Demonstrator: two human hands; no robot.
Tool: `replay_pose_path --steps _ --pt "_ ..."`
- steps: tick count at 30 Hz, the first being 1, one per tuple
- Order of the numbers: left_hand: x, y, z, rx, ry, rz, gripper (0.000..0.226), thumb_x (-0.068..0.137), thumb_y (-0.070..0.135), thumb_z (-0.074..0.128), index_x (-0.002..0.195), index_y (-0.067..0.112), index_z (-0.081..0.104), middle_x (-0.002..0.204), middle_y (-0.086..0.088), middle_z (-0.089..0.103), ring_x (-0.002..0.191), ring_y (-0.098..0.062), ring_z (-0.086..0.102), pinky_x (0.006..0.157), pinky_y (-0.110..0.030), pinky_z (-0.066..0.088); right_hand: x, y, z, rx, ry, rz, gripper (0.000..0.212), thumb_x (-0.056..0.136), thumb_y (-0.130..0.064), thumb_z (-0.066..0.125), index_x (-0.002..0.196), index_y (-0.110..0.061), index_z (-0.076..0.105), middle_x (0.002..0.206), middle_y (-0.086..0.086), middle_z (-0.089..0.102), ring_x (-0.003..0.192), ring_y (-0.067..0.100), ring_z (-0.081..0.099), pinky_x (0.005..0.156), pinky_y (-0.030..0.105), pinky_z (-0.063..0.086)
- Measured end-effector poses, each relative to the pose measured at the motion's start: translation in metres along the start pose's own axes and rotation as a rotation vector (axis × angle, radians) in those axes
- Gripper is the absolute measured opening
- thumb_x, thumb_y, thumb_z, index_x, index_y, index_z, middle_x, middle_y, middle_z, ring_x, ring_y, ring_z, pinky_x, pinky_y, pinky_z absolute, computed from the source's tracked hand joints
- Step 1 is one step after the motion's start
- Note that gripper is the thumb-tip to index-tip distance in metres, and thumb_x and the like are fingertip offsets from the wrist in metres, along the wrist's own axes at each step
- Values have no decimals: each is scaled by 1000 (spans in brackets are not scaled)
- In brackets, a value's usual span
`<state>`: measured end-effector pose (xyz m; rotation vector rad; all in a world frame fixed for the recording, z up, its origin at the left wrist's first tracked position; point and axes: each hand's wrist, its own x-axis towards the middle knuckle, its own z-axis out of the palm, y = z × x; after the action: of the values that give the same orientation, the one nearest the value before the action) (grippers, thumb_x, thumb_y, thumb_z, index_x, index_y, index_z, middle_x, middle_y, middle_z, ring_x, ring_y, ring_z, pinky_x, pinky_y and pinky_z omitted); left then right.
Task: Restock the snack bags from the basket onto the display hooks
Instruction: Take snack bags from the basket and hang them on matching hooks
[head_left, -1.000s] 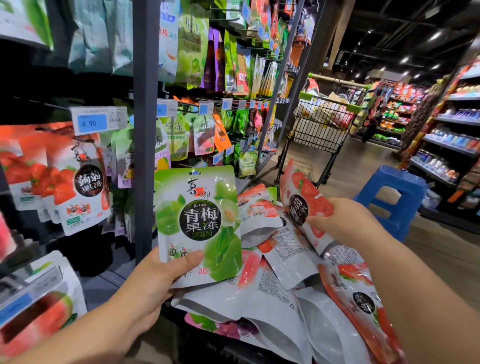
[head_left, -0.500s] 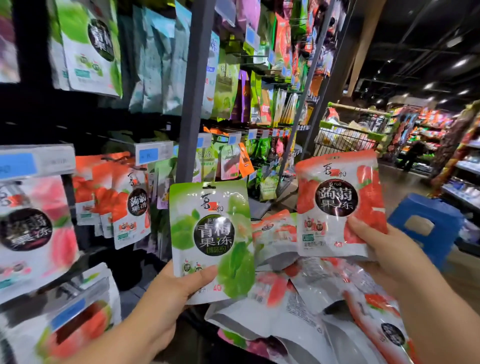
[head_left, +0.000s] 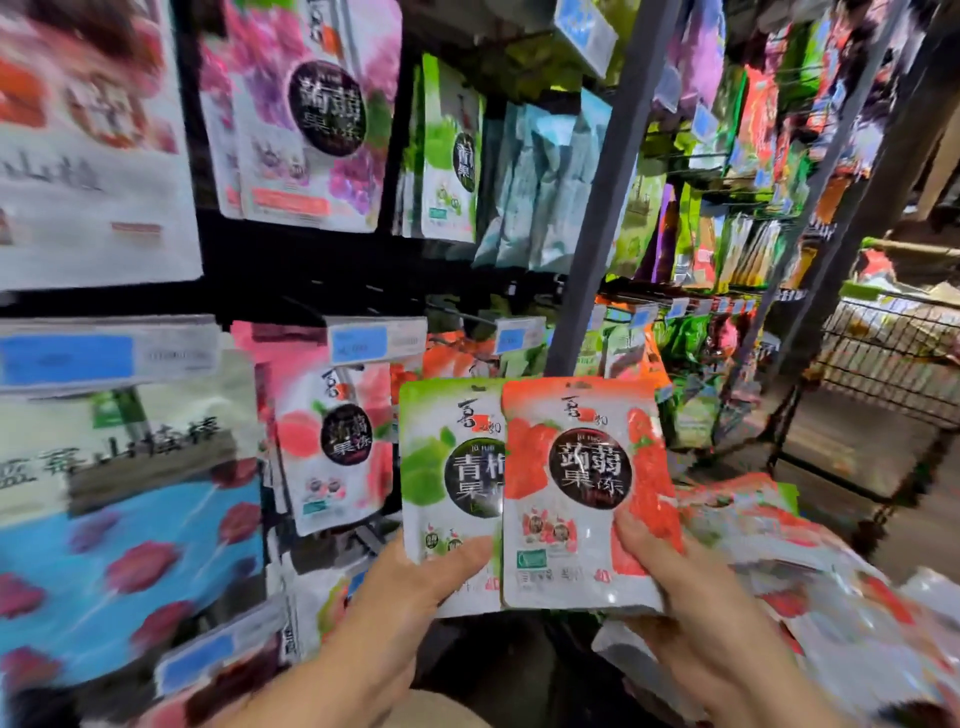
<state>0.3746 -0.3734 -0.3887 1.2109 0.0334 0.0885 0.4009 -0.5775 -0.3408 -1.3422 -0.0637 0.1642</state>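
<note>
Moved in at three o'clock, my right hand (head_left: 691, 613) pinches one red bag (head_left: 582, 493) overlapping one green bag (head_left: 447, 467) pinched by my left hand (head_left: 410, 597).

Left hand (head_left: 405, 597) and right hand (head_left: 698, 597) raised together, thumbs pinching.

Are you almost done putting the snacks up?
Not yet. Plenty of bags hang up already, like the pink bag. The left hand holds a green bag and the right hand a red bag, neither hung. A pile of bags waits beside them.
</note>
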Motion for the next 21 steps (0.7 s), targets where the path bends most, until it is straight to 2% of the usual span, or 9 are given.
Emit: replay_pose_path --steps 1,2,4,6,9,12,15,19,21 --pt "-3 1 -5 2 26 15 51 73 18 83 119 21 64 107 0 76 98 -18 73 79 -28 59 1 8 8 0 -15 0 34 75 -20 66 106 -7 70 98 18 75 73 26 74 53 32 58" --pt "-5 2 -9 11 49 27 46 76 18 82 119 21 64 104 2 77 95 -15 73 76 -23 58 5 17 12 0 -28 -3 34 75 -18 66 105 -4 70 97 20 75 73 27 74 53 32 58" --pt "-10 3 -17 33 83 34 32 82 16 74 112 20 66 95 6 78 84 -7 74 66 -16 55 11 33 23 -40 -28 -11 40 72 -20 70 108 -1 69 99 23 74 82 34 73 68 41 61" --pt "-12 2 -25 29 105 36 39 74 23 74 112 20 66 95 3 78 86 -12 74 75 -26 56 15 44 33 -102 -22 -41 50 66 -31 79 106 -3 70 99 24 73 91 40 71 85 52 57" --pt "-13 0 -39 7 148 40 53 63 27 78 115 19 67 105 -5 76 98 -25 73 95 -48 52 20 57 44 -203 -36 -82 64 49 -60 89 92 -16 75 96 20 74 94 40 70 94 61 51" --pt "-9 -3 -48 27 186 49 49 65 15 85 111 14 70 104 -9 76 99 -29 72 95 -48 53 28 67 47 -212 -38 -87 30 68 -33 87 93 -20 75 96 14 76 97 39 70 94 62 51" --pt "-6 -3 -52 13 234 63 42 67 9 79 108 13 70 100 -8 77 95 -28 73 89 -43 55 32 70 50 -233 -71 -86 36 71 -32 77 104 -20 71 101 9 76 96 30 73 94 57 53" --pt "-2 -5 -53 19 263 80 42 67 10 79 107 14 70 99 -6 77 94 -25 74 87 -41 54 39 72 51 -258 -121 -92 30 85 -26 75 112 -21 65 105 5 75 98 25 73 93 53 54" --pt "1 -7 -54 17 280 81 35 73 4 77 106 14 70 96 -5 77 91 -23 74 83 -38 55 43 70 50 -262 -157 -85 40 79 -33 73 116 -23 62 109 3 75 101 24 72 93 51 55"
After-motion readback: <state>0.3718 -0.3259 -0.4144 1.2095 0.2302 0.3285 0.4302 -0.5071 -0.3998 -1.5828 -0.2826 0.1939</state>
